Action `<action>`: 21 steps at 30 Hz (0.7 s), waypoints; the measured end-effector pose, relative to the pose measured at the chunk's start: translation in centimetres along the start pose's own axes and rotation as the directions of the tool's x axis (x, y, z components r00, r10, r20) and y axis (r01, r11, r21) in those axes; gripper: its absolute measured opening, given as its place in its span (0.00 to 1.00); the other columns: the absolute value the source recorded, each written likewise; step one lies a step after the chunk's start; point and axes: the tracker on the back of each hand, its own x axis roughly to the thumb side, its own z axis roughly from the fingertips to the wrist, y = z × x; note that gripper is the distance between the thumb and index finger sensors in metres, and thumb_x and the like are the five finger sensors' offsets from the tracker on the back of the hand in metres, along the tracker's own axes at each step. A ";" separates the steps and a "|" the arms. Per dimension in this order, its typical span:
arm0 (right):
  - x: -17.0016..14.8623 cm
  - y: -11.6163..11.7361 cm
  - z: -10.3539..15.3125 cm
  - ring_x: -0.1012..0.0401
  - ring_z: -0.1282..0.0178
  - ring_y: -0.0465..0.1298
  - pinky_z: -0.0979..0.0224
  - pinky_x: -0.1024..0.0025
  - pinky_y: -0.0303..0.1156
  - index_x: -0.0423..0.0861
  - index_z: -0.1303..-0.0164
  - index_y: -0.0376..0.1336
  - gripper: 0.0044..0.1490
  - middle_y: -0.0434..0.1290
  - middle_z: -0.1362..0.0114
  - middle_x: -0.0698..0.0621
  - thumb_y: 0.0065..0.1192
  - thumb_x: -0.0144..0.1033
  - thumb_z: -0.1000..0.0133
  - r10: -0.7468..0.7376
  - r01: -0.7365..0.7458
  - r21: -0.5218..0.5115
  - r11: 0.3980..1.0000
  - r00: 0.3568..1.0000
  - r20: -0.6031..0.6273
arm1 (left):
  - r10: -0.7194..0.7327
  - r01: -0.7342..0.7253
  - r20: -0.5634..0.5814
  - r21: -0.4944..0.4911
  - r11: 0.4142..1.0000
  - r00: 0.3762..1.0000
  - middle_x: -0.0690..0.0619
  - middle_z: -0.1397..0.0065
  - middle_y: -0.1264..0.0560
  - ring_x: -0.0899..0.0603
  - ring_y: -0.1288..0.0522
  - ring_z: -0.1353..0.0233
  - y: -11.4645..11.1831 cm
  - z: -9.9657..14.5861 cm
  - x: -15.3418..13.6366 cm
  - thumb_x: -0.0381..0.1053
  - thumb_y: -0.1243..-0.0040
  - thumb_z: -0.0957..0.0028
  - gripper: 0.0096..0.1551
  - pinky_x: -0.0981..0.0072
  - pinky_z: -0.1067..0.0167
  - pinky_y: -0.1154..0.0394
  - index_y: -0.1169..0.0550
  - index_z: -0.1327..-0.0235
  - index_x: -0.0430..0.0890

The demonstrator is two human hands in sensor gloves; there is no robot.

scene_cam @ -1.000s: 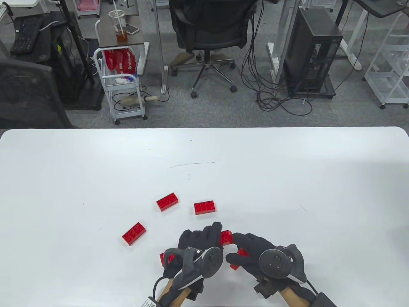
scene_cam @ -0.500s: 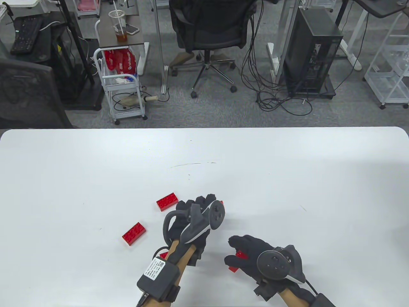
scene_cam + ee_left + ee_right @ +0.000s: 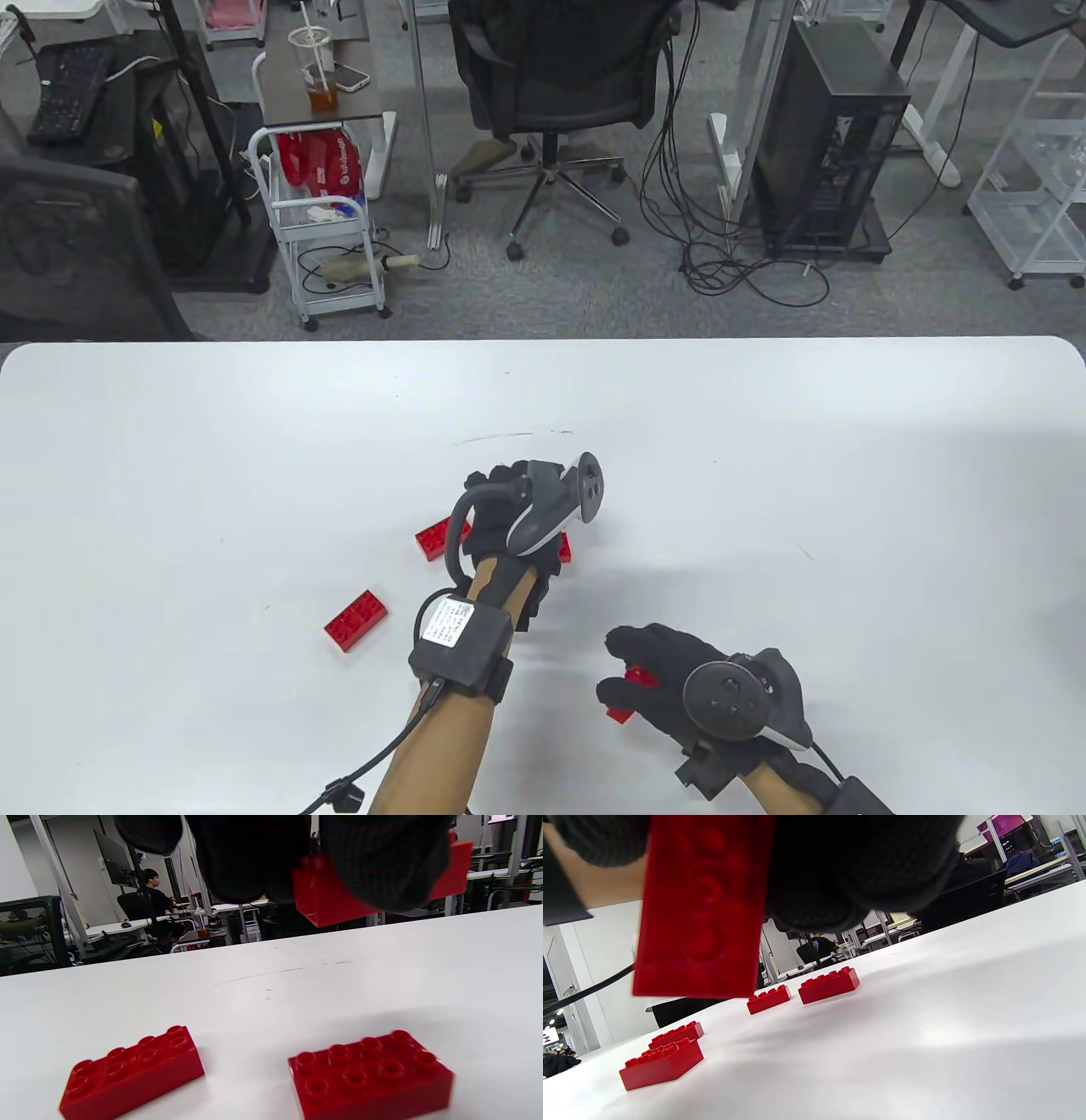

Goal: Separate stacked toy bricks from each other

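Observation:
My left hand (image 3: pixel 499 488) is stretched out over the middle of the table and holds a red brick (image 3: pixel 322 904) in its fingers a little above the white tabletop (image 3: pixel 764 475). Below it lie two loose red bricks, one on the left (image 3: pixel 431 539) (image 3: pixel 131 1069) and one on the right (image 3: pixel 565 548) (image 3: pixel 369 1073), both partly hidden by the hand in the table view. My right hand (image 3: pixel 628 675) stays near the front edge and grips another red brick (image 3: pixel 638 677) (image 3: pixel 704 908) above the table.
Another loose red brick (image 3: pixel 356 620) lies to the left of my left forearm. The right wrist view shows several red bricks on the table, the nearest (image 3: pixel 661 1065) at the lower left. An office chair (image 3: pixel 551 76) and a cart (image 3: pixel 327 221) stand beyond the far edge.
My left hand pulled away from my right hand and moved forward over the two far bricks, carrying a red brick. My right hand kept its brick and barely moved.

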 end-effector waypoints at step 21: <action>-0.6 -0.5 0.0 0.59 0.55 0.83 0.53 0.64 0.84 0.48 0.34 0.68 0.45 0.78 0.45 0.48 0.53 0.69 0.50 -0.051 0.051 -0.009 0.999 0.998 -0.022 | 0.077 -0.106 -0.170 -0.166 0.981 0.982 0.56 0.25 0.25 0.45 0.23 0.30 -4.3 -7.8 -1.3 0.65 0.36 0.57 0.40 0.40 0.24 0.35 0.28 0.25 0.65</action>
